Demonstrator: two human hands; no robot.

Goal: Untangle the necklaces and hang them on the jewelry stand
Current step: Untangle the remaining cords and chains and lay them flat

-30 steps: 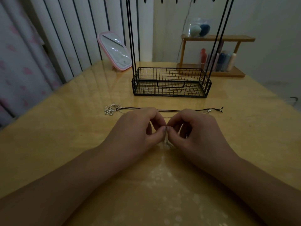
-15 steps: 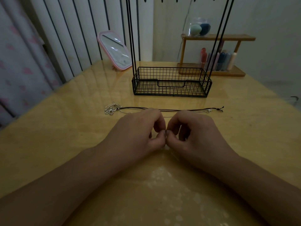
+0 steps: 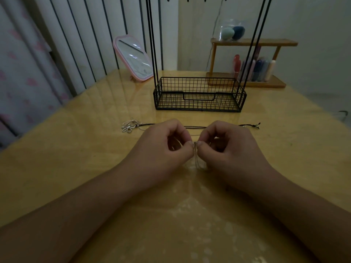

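Note:
My left hand (image 3: 163, 147) and my right hand (image 3: 229, 147) meet fingertip to fingertip above the table, both pinching a thin silver chain (image 3: 196, 158) that hangs down between them. Behind the hands a black cord necklace (image 3: 195, 127) lies stretched across the table, with a silver pendant cluster (image 3: 130, 126) at its left end and a clasp at its right end. The black wire jewelry stand (image 3: 199, 95) stands further back, its basket base on the table and its rods rising out of view.
A pink-framed mirror (image 3: 133, 57) leans at the back left. A wooden shelf (image 3: 252, 61) with bottles and a clear jar stands at the back right. The wooden table (image 3: 76, 158) has a glossy cover.
Both hands have lifted slightly and the silver chain now hangs visibly between the pinching fingertips. The black cord necklace has not moved.

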